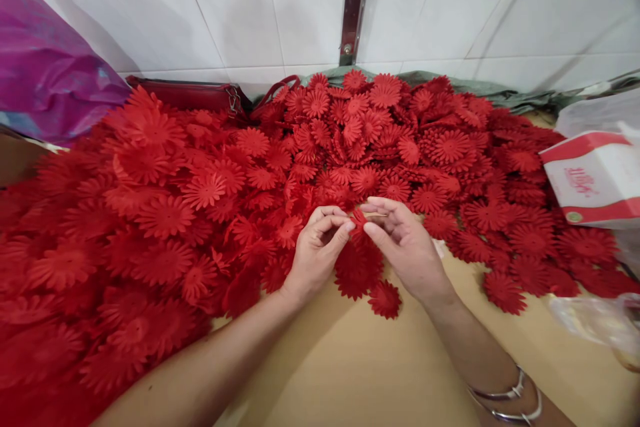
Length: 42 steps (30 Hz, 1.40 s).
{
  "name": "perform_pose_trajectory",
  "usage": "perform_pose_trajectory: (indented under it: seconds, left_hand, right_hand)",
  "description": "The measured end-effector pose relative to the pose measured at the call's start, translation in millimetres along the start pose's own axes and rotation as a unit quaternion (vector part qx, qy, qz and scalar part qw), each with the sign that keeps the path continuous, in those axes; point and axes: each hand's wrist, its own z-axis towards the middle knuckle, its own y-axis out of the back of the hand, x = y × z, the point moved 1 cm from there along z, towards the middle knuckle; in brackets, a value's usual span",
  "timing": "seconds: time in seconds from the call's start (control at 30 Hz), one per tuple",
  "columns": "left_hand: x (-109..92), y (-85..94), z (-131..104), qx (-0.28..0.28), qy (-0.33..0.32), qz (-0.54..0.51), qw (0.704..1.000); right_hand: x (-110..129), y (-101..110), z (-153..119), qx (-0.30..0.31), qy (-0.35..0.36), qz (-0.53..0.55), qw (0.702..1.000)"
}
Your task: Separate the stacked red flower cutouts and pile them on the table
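Note:
Between my two hands, at the front of a big heap, is a small red artificial flower piece (359, 225). My left hand (320, 250) pinches its left edge between thumb and forefinger. From the other side, my right hand (403, 247) has its thumb on the piece, with the fingers curled behind. Just below my fingers lies a larger red petal layer (356, 273), partly hidden. A small red flower (385, 299) rests flat on the table beside it. Layered red petal pieces (205, 190) are heaped on the left and behind my hands.
More stacked red flowers (450, 147) spread along the right. A red-and-white box (590, 177) and clear plastic (595, 320) are at the right edge. A dark red purse (193, 95) lies against the tiled wall (300, 7). Purple cloth (50, 60) hangs at left. The tabletop (320, 373) is tan.

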Motion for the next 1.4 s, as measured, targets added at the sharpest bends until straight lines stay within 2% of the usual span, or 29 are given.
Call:
perform_pose_trajectory:
  seconds: [0.1,0.2,0.3,0.4,0.57,0.77,0.87,1.03,1.1,1.17,1.3,1.4]
  left_hand:
    - [-2.5,-0.3,-0.8,0.010,0.001,0.002,1.000]
    - [-5.4,-1.5,-2.0,0.017,0.012,-0.008,1.000]
    - [-5.2,-3.2,-3.2,0.021,0.029,-0.056,0.998]
    - [-3.2,-3.9,-3.5,0.033,0.019,-0.074,0.997]
    - [-3.8,-2.0,-2.6,0.046,-0.030,0.005,0.998]
    - [-5.7,-3.5,-3.8,0.075,0.025,-0.027,0.996]
    - [-4.8,-4.8,-4.3,0.067,0.053,-0.063,0.994]
    - [-5.6,-6.4,-4.8,0.065,0.056,-0.069,0.994]
    - [-7.1,-6.6,-4.6,0.068,0.057,-0.067,0.994]
    - [-8.3,-6.3,-4.1,0.065,0.060,-0.064,0.994]
    - [-6.9,-4.2,-2.4,0.029,0.062,-0.072,0.995]
    - [-4.2,-3.2,-1.6,0.011,0.070,-0.088,0.994]
  right_hand:
    - [-1.8,-2.0,-1.3,-0.014,0.025,0.001,1.000]
    - [-0.8,-0.7,-3.3,-0.041,0.066,-0.070,0.994]
    - [-0.2,1.3,-4.5,-0.049,0.077,-0.130,0.987]
    - [-0.4,3.4,-4.2,-0.033,0.081,-0.144,0.986]
    - [4.5,5.8,-3.7,0.009,0.117,-0.191,0.974]
    - [9.2,2.5,-4.5,0.031,0.179,-0.268,0.946]
    - [9.0,1.5,-4.5,0.034,0.196,-0.316,0.928]
    - [9.4,2.5,-4.4,0.034,0.220,-0.358,0.907]
    - [8.4,2.5,-5.2,0.025,0.211,-0.355,0.910]
    - [6.7,1.9,-6.5,0.026,0.183,-0.325,0.927]
    - [4.0,2.1,-8.6,0.022,0.106,-0.184,0.977]
    - [3.8,3.2,-8.1,0.023,0.074,-0.078,0.994]
